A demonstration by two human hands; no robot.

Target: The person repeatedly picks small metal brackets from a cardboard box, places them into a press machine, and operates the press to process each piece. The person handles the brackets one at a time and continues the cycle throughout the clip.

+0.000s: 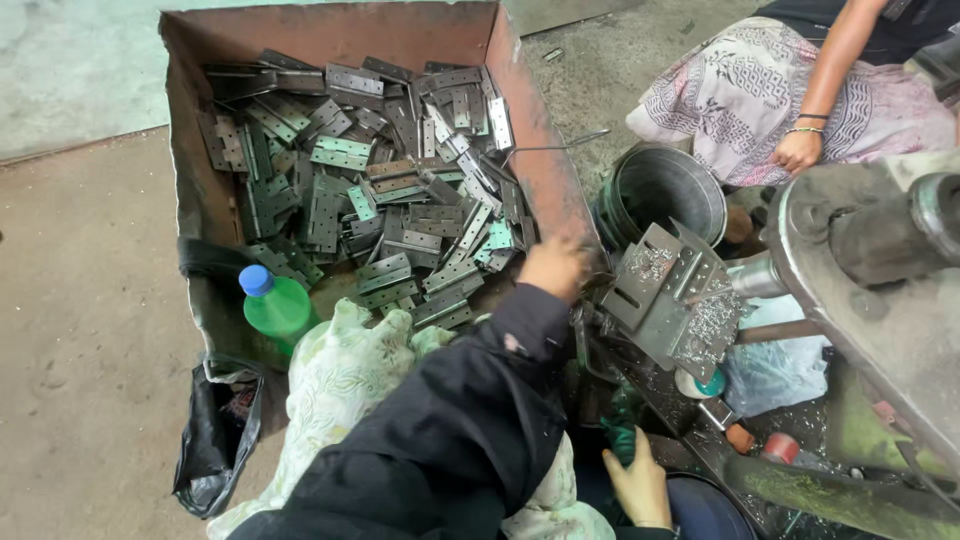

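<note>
1. Because the left hand [553, 268] is blurred at the near right corner of the box [540, 150], I cannot tell whether its grip is closed on a hinge or empty. The hinges [380, 180] lie in a loose, tangled heap inside the box, just beyond the fingers.
2. Since the plates interlock, pulling at one could drag its neighbours along, and they might spill over the box wall onto the floor.
3. Stamped edges look sharp, and the box's rusty rim sits right at the wrist. A quick reach could nick bare skin or snag the black sleeve.
4. The right hand [637, 485] lies low by the lap, its grip slack and holding nothing, close to the machine [880, 270]. It could stray under moving parts.
5. The fixture [665, 295] beside the left hand is strewn with metal shavings, and brushing it may drive slivers into a palm.
6. The green bottle [275, 305] stands in the box's near left corner, where a sliding pile could tip it.
7. Another person's hand [797, 150] rests near the bucket [660, 190], so a flung hinge might reach it.
</note>
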